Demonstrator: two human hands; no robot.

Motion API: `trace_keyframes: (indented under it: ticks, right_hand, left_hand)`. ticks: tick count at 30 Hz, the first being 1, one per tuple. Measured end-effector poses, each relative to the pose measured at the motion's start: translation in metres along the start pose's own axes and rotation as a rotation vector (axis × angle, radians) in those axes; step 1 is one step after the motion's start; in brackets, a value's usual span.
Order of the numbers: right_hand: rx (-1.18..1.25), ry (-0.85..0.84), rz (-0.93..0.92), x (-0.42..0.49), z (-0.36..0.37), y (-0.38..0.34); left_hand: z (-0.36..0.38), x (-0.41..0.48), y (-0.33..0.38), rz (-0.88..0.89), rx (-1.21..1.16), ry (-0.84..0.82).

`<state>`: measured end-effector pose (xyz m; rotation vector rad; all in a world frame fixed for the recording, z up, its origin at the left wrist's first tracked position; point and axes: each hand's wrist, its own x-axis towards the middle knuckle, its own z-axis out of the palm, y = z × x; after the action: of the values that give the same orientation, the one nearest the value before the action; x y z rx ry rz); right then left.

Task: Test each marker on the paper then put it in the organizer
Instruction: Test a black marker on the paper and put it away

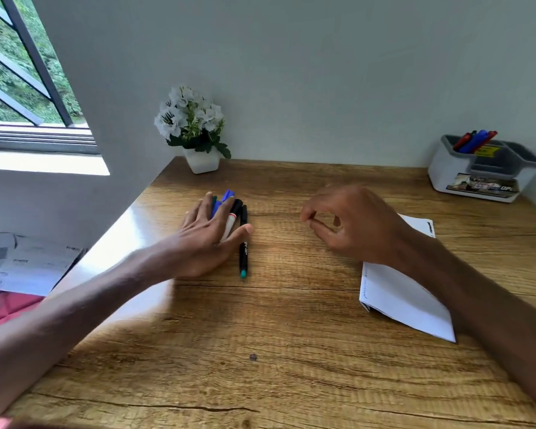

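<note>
Several markers lie side by side on the wooden desk at centre left: a black one with a teal end point(244, 252), a white one with a black cap point(232, 218) and a blue one point(226, 197). My left hand point(208, 239) rests flat over this group with fingers spread and grips none of them. To the right, my right hand point(350, 224) hovers above the desk with fingers curled and thumb near the fingertips, nothing in it. The white paper point(403, 301) lies under my right forearm. The white and grey organizer point(452, 171) stands at the back right with red and blue markers point(475, 140) in one compartment.
A white pot of white flowers point(195, 128) stands at the back of the desk against the wall. A window with bars point(22, 72) is at the left. Printed papers point(25, 261) lie on a red surface beside the desk's left edge.
</note>
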<state>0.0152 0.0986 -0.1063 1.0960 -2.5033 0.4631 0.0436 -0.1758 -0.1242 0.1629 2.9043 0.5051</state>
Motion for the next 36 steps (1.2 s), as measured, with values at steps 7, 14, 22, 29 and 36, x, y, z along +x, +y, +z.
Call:
trace_keyframes:
  ticks: [7, 14, 22, 29, 36]
  right_hand:
    - [0.01, -0.063, 0.029, -0.002, 0.0, 0.001]
    - [-0.015, -0.093, 0.021, -0.002, 0.001, 0.002]
    - [-0.003, -0.098, 0.041, -0.003, -0.001, 0.006]
    - [-0.022, -0.095, 0.053, -0.002, -0.005, 0.005]
    - [0.02, -0.072, 0.152, -0.003, -0.004, 0.005]
  left_hand:
    - [0.009, 0.025, 0.028, 0.088, 0.02, 0.074]
    - [0.015, 0.037, 0.039, 0.128, -0.028, 0.286]
    - [0.007, 0.026, 0.026, 0.318, 0.021, 0.438]
    - [0.009, 0.026, 0.029, 0.442, 0.067, 0.451]
    - [0.014, 0.017, 0.04, 0.695, 0.135, 0.408]
